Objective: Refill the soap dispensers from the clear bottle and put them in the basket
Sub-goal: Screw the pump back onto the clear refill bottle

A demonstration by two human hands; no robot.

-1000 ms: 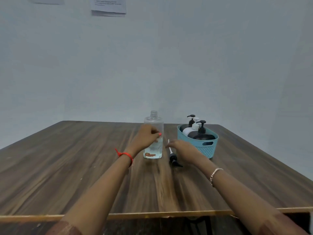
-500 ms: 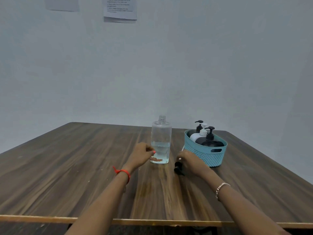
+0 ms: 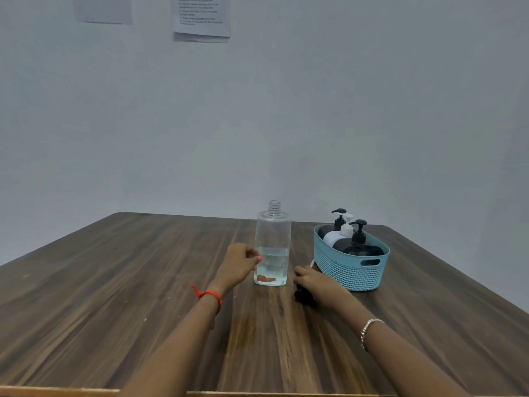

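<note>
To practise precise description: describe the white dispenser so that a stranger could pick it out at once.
On the wooden table, find the teal basket to the right of the clear bottle. Inside it, the white dispenser sits between two black dispensers, the only pale one.

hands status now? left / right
Left hand: loosely curled beside the clear bottle, holding nothing.
Right hand: curled round the black pump lying on the table.
</note>
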